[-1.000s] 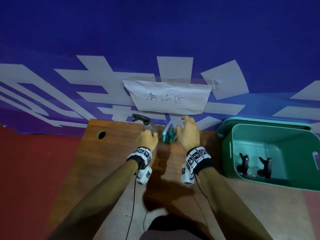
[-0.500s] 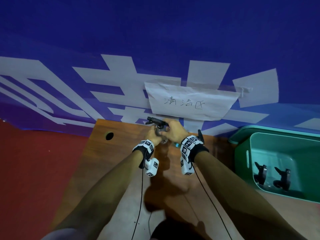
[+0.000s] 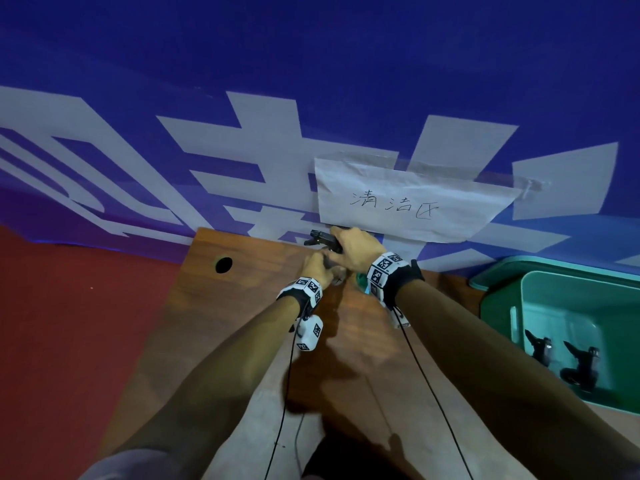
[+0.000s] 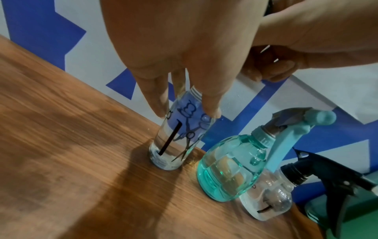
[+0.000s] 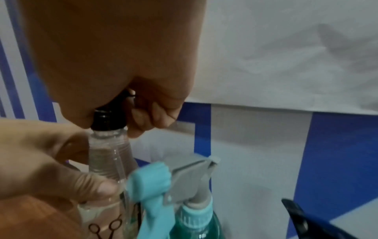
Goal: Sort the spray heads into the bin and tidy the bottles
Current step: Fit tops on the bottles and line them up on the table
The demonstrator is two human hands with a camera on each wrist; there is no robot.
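Left hand [image 4: 184, 53] grips clear scissors-print bottle [image 4: 180, 134] upright on table [image 4: 61, 145]; right hand [image 5: 114, 61] curls around its black spray head [image 5: 108, 121], teal bottle [image 4: 231, 168] just beside.

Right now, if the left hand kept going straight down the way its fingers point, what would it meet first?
The left hand grips the clear bottle, fingers pointing down its side. Straight on, they would likely meet the wooden table at the bottle's base, though depth is hard to judge.
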